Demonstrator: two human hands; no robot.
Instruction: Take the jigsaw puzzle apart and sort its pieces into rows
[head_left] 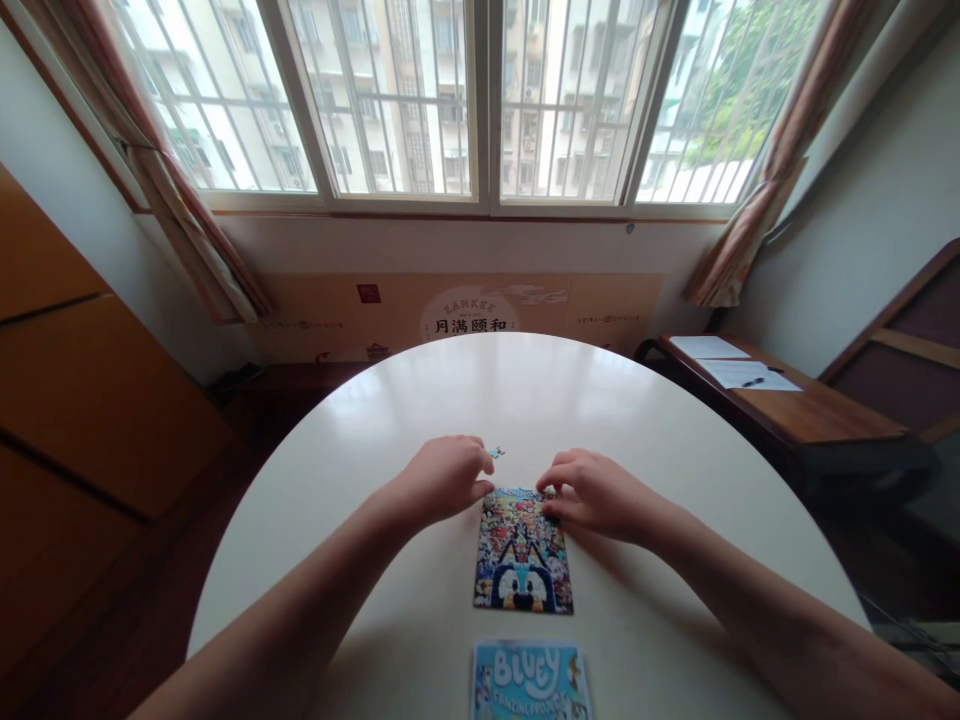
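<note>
A jigsaw puzzle [523, 560] lies flat on the white table, showing a blue cartoon dog's head below a crowd of small colourful figures. At its upper left corner is my left hand [448, 480], thumb and fingers apart, the thumb by the puzzle's edge. A small loose puzzle piece [498, 453] lies just beyond the puzzle, close to my left fingertips. My right hand [592, 492] rests at the upper right corner, its fingertips on or beside the edge and slightly spread. Closer to me is a light blue picture sheet [529, 680] with "BLUEY" lettering, cut off by the frame.
The round white table [300, 530] has a curved far edge. To the right, papers [750, 376] and a dark pen [753, 382] lie on a wooden surface [832, 410]. A printed cardboard panel [322, 310] stands below the barred window. An orange-brown cabinet [67, 420] is at left.
</note>
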